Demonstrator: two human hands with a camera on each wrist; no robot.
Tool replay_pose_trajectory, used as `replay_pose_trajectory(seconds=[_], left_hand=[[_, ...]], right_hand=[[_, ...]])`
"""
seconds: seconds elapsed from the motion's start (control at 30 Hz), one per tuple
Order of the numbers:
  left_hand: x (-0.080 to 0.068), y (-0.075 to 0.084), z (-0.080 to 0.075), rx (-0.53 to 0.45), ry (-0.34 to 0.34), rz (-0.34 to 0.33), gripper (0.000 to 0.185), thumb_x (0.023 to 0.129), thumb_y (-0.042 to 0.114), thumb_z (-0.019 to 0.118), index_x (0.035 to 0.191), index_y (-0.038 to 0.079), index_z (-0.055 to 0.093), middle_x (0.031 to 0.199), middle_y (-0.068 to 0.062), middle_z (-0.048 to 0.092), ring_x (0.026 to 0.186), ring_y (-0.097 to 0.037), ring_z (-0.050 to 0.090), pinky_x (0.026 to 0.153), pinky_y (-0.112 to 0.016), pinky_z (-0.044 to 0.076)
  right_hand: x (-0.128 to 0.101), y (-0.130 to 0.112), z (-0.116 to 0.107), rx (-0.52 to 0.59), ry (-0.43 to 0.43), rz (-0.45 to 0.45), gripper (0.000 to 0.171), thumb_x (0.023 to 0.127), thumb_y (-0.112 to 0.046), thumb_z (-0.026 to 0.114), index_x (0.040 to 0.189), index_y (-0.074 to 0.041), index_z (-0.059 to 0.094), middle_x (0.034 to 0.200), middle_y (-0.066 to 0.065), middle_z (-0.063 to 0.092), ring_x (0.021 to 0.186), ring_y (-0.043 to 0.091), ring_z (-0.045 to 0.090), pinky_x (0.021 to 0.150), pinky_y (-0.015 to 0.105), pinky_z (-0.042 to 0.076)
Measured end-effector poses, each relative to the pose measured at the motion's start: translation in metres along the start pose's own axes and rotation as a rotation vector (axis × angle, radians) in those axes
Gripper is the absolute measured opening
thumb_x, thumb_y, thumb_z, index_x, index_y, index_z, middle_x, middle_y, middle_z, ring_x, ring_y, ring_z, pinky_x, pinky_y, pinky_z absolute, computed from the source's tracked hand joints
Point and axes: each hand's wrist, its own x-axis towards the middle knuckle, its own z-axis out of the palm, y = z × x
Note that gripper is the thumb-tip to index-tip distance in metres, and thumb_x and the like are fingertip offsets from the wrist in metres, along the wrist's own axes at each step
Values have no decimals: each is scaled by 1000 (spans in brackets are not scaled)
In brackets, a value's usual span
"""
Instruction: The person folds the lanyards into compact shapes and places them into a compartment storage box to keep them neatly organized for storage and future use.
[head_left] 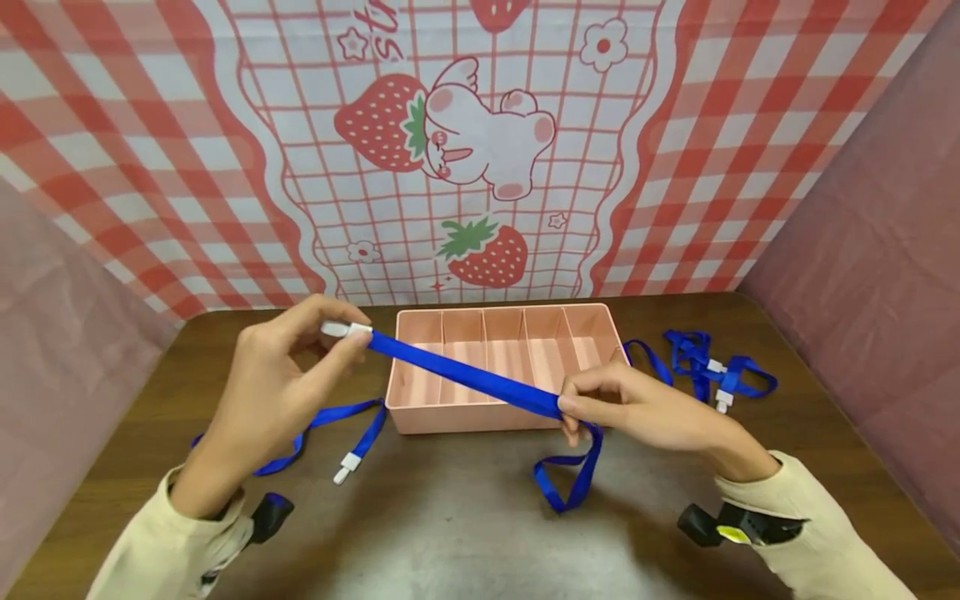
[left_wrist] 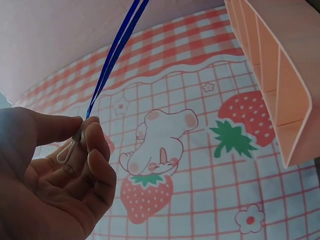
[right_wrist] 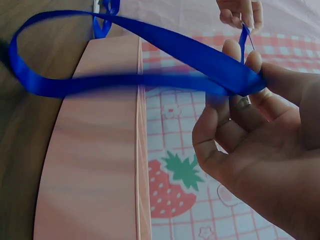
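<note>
A blue lanyard point(head_left: 465, 372) is stretched between both hands, sloping down to the right in the head view. My left hand point(head_left: 288, 375) pinches its white clip end point(head_left: 348, 329) between thumb and fingers. Further along the strap, my right hand point(head_left: 637, 408) pinches the doubled ribbon. A loose loop point(head_left: 570, 483) hangs below the right hand; in the right wrist view the loop point(right_wrist: 100, 85) swings out to the left. Behind the taut strap stands a pink divided box point(head_left: 442, 417), its compartments facing up. In the left wrist view the clip point(left_wrist: 67, 150) shows under the thumb.
Another blue lanyard point(head_left: 367, 437) with a white clip lies left of the box, partly behind the left wrist. More blue lanyards point(head_left: 738, 375) lie bunched at the right on the dark wooden table point(head_left: 810, 467). A strawberry-print cloth point(head_left: 480, 167) hangs behind.
</note>
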Motion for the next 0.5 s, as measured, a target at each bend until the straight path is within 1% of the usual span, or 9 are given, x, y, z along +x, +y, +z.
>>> replay_pose_trajectory(seconds=[0.1, 0.17, 0.23, 0.33, 0.4, 0.5], left_hand=[[-5, -4, -1, -24, 6, -13, 10, 90, 2, 72, 96, 9, 69, 73, 4, 70, 61, -5, 67, 59, -17, 53], [-7, -6, -2, -31, 16, -16, 11, 90, 0, 72, 97, 8, 68, 73, 3, 70, 62, -4, 67, 60, -18, 54], [-9, -8, -3, -28, 21, -20, 12, 89, -1, 72, 97, 8, 69, 73, 3, 70, 62, -4, 67, 59, -18, 54], [-12, -11, -3, -13, 20, -24, 13, 89, 0, 72, 97, 9, 69, 73, 2, 70, 62, -4, 66, 58, -17, 52], [-13, -12, -3, -13, 19, -27, 13, 88, 0, 73, 97, 9, 69, 74, 2, 70, 62, -4, 66, 58, -17, 52], [-16, -13, -4, -21, 27, -36, 14, 88, -1, 73, 97, 8, 69, 73, 1, 70, 63, -3, 67, 59, -17, 53]], right_hand=[[-11, 3, -2, -47, 9, -1, 28, 106, -9, 46, 87, -12, 67, 83, 6, 65, 77, 21, 57, 67, 31, 49], [-18, 5, -3, -80, 16, 4, 29, 105, -9, 47, 85, -14, 67, 81, 3, 65, 75, 16, 56, 66, 30, 46], [-24, 7, -3, -111, 22, -4, 28, 105, -8, 49, 83, -15, 66, 78, 1, 64, 70, 11, 53, 60, 29, 44], [-32, 10, -4, -138, 26, -10, 28, 103, -6, 52, 80, -17, 65, 69, 0, 57, 61, 7, 45, 52, 29, 38], [-36, 11, -4, -134, 31, -9, 28, 102, -5, 53, 79, -17, 65, 67, 3, 55, 59, 8, 43, 50, 29, 36], [-41, 14, -4, -121, 52, 0, 29, 101, -3, 54, 78, -17, 65, 66, 4, 57, 60, 12, 49, 52, 30, 40]])
